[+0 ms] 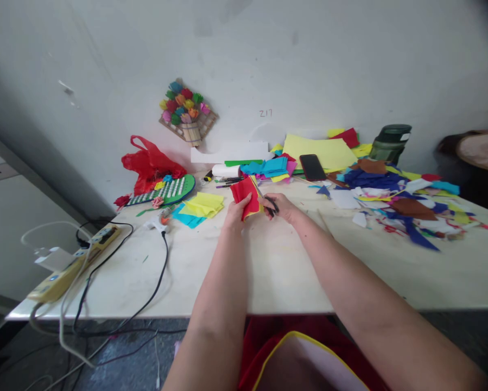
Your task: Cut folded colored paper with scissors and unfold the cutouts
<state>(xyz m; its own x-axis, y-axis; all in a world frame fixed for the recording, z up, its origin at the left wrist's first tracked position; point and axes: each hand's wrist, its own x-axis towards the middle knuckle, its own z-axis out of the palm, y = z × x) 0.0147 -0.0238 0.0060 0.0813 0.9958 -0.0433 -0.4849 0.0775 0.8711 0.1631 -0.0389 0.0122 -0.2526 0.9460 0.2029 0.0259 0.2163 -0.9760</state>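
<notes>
My left hand is closed on red paper, which has a yellow edge showing along its right side. The paper is held up over the middle of the table. In my right hand is a pair of scissors with dark handles, its blades running along the paper's right edge. Whether the blades are parted is too small to tell. Yellow sheets lie over blue paper to the left of my left hand.
A heap of paper scraps covers the right side, with a green bottle behind it. A phone lies at the back. On the left are a hot glue gun, a power strip, loose cables and a red plastic bag.
</notes>
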